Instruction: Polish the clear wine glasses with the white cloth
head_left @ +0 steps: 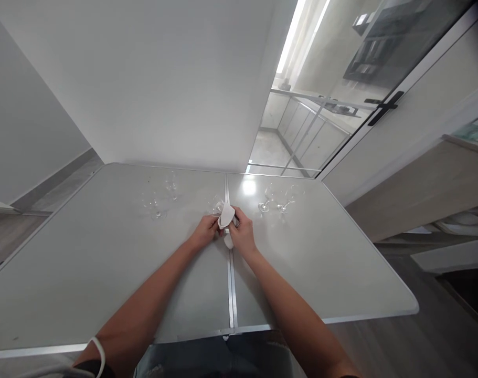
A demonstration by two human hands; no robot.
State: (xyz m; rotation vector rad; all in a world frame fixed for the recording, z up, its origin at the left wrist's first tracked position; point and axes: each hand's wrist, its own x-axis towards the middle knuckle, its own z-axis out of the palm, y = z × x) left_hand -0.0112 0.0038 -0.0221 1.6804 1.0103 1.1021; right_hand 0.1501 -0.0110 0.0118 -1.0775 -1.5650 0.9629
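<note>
Over the table's middle seam, my left hand [205, 231] is closed around the lower part of a clear stemmed glass [215, 203], whose bowl points away from me. My right hand [242, 231] grips a white cloth [226, 214], possibly a paper wipe, and presses it against the glass. The cloth and fingers hide the stem and foot. Part of the cloth hangs below my fingers. To the right stand two more stemmed glasses, one nearer [264, 206] and one beside it [283, 207]. Two others, a front glass [157, 213] and a back glass [173, 195], are at the left.
The pale folding table [321, 268] has a metal seam and metal edging. A white wall panel [176, 84] rises behind its far edge. At the right back is a glass door [301, 121] with a black handle [385, 108]. Wooden shelves [427, 184] stand farther right.
</note>
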